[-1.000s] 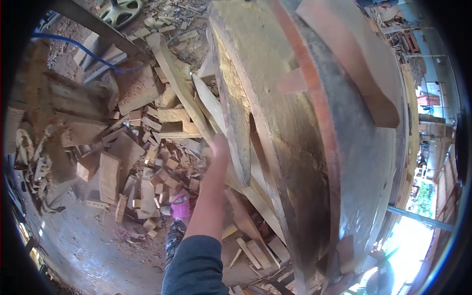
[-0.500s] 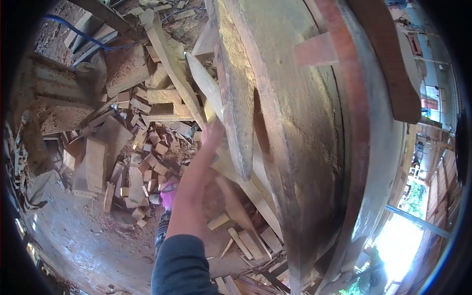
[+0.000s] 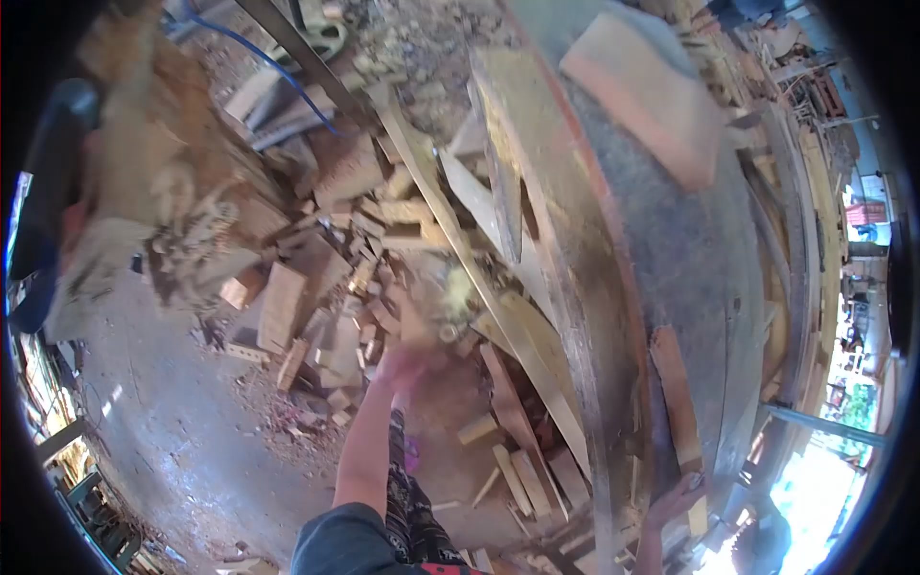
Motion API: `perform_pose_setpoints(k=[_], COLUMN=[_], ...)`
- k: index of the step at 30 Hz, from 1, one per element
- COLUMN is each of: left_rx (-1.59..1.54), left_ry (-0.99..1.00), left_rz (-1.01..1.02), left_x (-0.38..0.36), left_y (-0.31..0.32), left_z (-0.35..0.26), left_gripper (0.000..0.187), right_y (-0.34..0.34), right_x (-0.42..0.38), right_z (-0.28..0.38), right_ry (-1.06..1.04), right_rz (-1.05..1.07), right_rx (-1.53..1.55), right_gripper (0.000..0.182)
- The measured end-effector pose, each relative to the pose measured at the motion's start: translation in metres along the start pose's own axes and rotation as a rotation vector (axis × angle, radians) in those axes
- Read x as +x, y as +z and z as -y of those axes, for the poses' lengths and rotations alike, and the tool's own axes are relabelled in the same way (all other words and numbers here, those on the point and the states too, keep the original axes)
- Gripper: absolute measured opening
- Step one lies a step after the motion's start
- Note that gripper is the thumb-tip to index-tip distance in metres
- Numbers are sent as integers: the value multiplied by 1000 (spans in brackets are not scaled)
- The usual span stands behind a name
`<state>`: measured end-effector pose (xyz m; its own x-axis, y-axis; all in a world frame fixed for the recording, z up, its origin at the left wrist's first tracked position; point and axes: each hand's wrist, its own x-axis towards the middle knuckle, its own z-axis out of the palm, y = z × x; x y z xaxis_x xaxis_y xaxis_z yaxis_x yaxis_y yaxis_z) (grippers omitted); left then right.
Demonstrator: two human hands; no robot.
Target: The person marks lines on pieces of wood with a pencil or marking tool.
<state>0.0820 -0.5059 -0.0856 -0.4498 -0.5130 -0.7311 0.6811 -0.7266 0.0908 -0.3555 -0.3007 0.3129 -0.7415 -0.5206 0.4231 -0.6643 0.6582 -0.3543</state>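
Observation:
My left hand (image 3: pixel 407 366), on a bare arm with a dark sleeve, hangs over a heap of small wood offcuts (image 3: pixel 359 331). Motion blurs its fingers, and whether it holds anything is unclear. Low on the right, my right hand (image 3: pixel 682 495) is wrapped round the lower part of a reddish-brown wooden piece (image 3: pixel 677 398), beside the large curved timber hull (image 3: pixel 589 316). A long pale plank (image 3: pixel 479 278) leans between the heap and the hull.
Patterned trousers (image 3: pixel 417 522) and a pink shoe (image 3: pixel 412 454) show below my left hand. A blue cable (image 3: pixel 259 48) crosses the upper left. Longer boards (image 3: pixel 522 479) lie low in the middle. A blurred reddish block (image 3: pixel 642 96) sits on the hull at top right.
The view has swung, so the heap and hull sit differently. My left hand has come down and back from beside the pale planks. My right hand has come into view with the reddish-brown piece.

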Motion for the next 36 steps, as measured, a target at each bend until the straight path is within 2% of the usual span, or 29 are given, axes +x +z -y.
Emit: perform_pose_setpoints(k=[1,2,5,7,8,10,12,13,15,16,17,19,20,22,23,25,26,27,29,30,32,33,36], left_rx=[13,33,1963,1654,1696,1899,1849,1852,1573,1609,1603,1746,1743,1544,1543,1562,1657,1655,1683,1727,1545,1477,1409], left_ry=[50,83,-219,-175,-81,-187,-241,-210,11,96,104,-36,-34,-192,-202,-163,-223,-215,-364,-384,-163,-241,-268], left_rz=[17,34,-806,-752,-941,-932,-1021,-1037,-1039,-917,-930,-891,-892,-829,-828,-775,-862,-865,-630,-623,-608,-655,-666], left_x=[-10,-40,-148,-162,-199,-247,-277,-288,-304,-302,-306,-310,-312,-312,-305,-278,-276,-274,-267,-264,-292,-300,-294], left_y=[-26,-22,15,-71,-49,-46,-60,-65,-86,-111,-109,-101,-87,-58,-59,-48,-33,-17,26,44,86,114,95], left_z=[1,-7,-34,-50,-48,-59,-62,-64,-63,-68,-72,-76,-78,-75,-68,-68,-68,-69,-78,-81,-82,-84,-110], left_gripper=[37,37,61,79,81,67,62,62,65,71,71,78,78,84,84,96,87,87,73,66,57,45,42], right_y=[2,2,0,-1,0,-5,-8,-9,-10,-11,-12,-14,-13,-8,-5,7,6,7,4,4,4,-3,-10], right_x=[1,0,1,3,4,4,3,4,5,5,5,6,8,5,2,1,0,-1,1,2,5,5,6], right_z=[-4,-3,6,6,12,21,24,25,24,25,27,28,27,19,11,2,2,2,4,3,15,16,18], right_ry=[-28,-23,-21,-134,-120,-261,-240,-240,-240,-247,-250,-246,-249,-255,-256,-280,-199,-201,-197,-212,-198,-174,-141], right_rz=[40,24,37,93,55,13,-1,17,10,13,15,13,13,-9,-4,-57,18,15,40,51,51,59,99], right_rx=[44,82,175,120,162,90,114,105,91,57,71,71,72,72,65,-38,-21,-14,-9,-8,23,42,30], right_gripper=[30,30,23,24,24,16,15,15,14,13,13,13,13,15,15,19,23,23,24,26,26,25,26])
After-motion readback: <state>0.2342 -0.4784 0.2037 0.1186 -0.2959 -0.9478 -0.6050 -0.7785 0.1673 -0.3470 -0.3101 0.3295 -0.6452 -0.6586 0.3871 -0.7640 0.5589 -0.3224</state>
